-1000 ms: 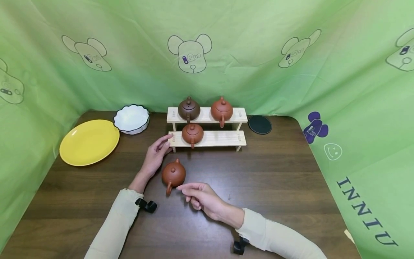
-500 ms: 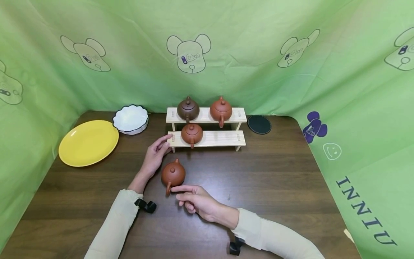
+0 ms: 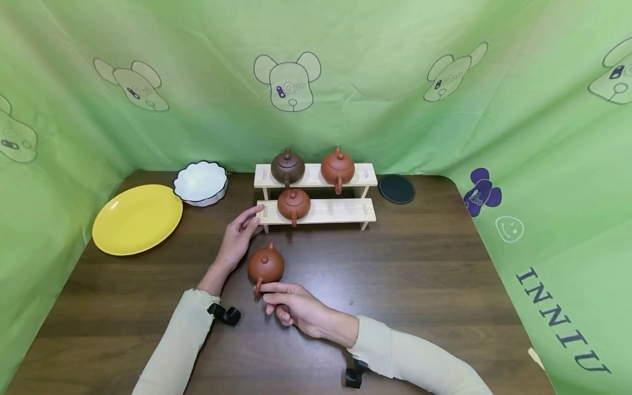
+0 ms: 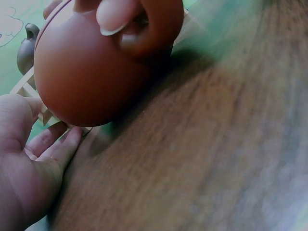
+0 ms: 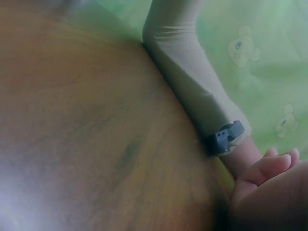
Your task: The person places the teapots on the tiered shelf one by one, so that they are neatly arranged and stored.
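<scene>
In the head view a reddish-brown clay teapot (image 3: 265, 265) stands on the table, its handle toward me. My right hand (image 3: 308, 312) is at that handle; in the left wrist view a fingertip (image 4: 113, 17) pokes through the handle loop. My left hand (image 3: 236, 241) holds the left end of the lower board of a two-tier wooden display stand (image 3: 340, 210), index finger on top, thumb at the front corner. On the stand are a small reddish teapot (image 3: 293, 204) below, and a dark brown teapot (image 3: 288, 166) and an orange-red teapot (image 3: 338, 167) above.
A yellow oval plate (image 3: 137, 219) and a white scalloped bowl (image 3: 200, 182) stand at the back left of the wooden table (image 3: 419, 285). A dark round coaster (image 3: 397, 188) lies right of the stand. Green printed cloth (image 3: 385, 82) hangs around the table.
My right hand has moved left to the front teapot's handle, its index finger now at the loop. The left hand stays on the stand, and the teapots have not moved.
</scene>
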`<state>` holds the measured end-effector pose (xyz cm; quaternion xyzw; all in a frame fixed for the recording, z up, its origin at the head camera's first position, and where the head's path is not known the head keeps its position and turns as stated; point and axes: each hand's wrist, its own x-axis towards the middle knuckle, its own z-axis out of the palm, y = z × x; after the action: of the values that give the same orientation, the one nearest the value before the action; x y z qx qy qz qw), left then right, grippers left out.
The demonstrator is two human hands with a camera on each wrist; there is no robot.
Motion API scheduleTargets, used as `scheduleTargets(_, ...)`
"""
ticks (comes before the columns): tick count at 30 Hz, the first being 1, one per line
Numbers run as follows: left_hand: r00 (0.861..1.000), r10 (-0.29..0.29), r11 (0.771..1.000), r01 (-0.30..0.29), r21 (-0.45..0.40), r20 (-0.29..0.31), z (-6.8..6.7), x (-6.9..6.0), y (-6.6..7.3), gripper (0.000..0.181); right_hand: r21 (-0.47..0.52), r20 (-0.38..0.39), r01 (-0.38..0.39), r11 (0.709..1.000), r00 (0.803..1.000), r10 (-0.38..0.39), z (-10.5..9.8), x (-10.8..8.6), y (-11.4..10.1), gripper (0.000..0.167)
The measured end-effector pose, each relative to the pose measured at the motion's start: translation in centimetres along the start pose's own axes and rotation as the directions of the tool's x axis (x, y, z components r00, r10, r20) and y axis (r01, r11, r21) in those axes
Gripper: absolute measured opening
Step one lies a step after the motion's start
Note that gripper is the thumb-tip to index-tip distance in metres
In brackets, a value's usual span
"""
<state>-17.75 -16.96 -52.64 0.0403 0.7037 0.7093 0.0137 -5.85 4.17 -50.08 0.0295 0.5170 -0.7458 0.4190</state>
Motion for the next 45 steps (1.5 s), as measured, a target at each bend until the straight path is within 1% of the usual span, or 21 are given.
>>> scheduleTargets(3, 1.000, 0.008, 1.000, -0.008, -0.002, -0.002, 0.02, 0.09, 0.03, 0.042, 0.002, -0.001, -0.007, 1.000, 1.000, 0.007, -0.03, 0.06, -0.17, 0.039)
scheduleTargets(8, 1.000, 0.004, 1.000, -0.004, -0.009, -0.001, 0.02, 0.07, -0.01, 0.043, 0.008, -0.005, -0.003, 1.000, 1.000, 0.003, -0.12, -0.18, -0.19, 0.033)
scheduleTargets(15, 1.000, 0.011, 1.000, -0.012, -0.024, -0.004, -0.02, 0.08, -0.06, 0.043, 0.002, -0.028, 0.024, 1.000, 0.999, -0.024, -0.26, -0.50, -0.15, 0.020)
scheduleTargets(18, 1.000, 0.016, 1.000, -0.016, -0.014, -0.008, -0.08, 0.10, -0.02, 0.043, -0.014, -0.025, 0.041, 0.999, 0.999, -0.041, -0.31, -0.53, -0.18, 0.024)
scheduleTargets(22, 1.000, 0.025, 1.000, -0.025, -0.015, 0.000, -0.06, 0.07, 0.04, 0.043, -0.026, 0.006, 0.047, 0.999, 0.999, -0.047, -0.40, -0.40, -0.20, 0.037)
scheduleTargets(24, 0.999, 0.032, 0.999, -0.031, -0.023, 0.006, -0.03, 0.03, 0.07, 0.043, -0.030, 0.019, 0.049, 0.998, 0.999, -0.048, -0.41, -0.33, -0.23, 0.039)
scheduleTargets(27, 0.999, 0.039, 0.999, -0.039, -0.032, 0.011, 0.01, -0.01, 0.07, 0.043, -0.030, 0.028, 0.049, 0.998, 0.998, -0.048, -0.40, -0.19, -0.27, 0.037)
scheduleTargets(31, 0.999, 0.033, 0.999, -0.033, -0.028, 0.010, 0.02, -0.01, 0.02, 0.043, -0.025, 0.024, 0.047, 0.999, 0.999, -0.046, -0.36, 0.02, -0.31, 0.032)
scheduleTargets(35, 1.000, 0.021, 1.000, -0.021, -0.019, 0.008, -0.01, 0.01, -0.02, 0.043, -0.027, 0.025, 0.039, 0.999, 0.999, -0.039, -0.25, 0.11, -0.33, 0.034)
scheduleTargets(38, 1.000, 0.020, 1.000, -0.020, -0.013, 0.008, -0.01, 0.07, 0.00, 0.043, -0.031, 0.023, 0.049, 0.998, 0.999, -0.049, -0.12, 0.17, -0.29, 0.036)
scheduleTargets(45, 1.000, 0.025, 0.999, -0.025, -0.021, 0.003, 0.02, 0.02, 0.12, 0.042, -0.045, -0.031, 0.092, 0.995, 0.995, -0.094, -0.03, 0.30, -0.18, 0.036)
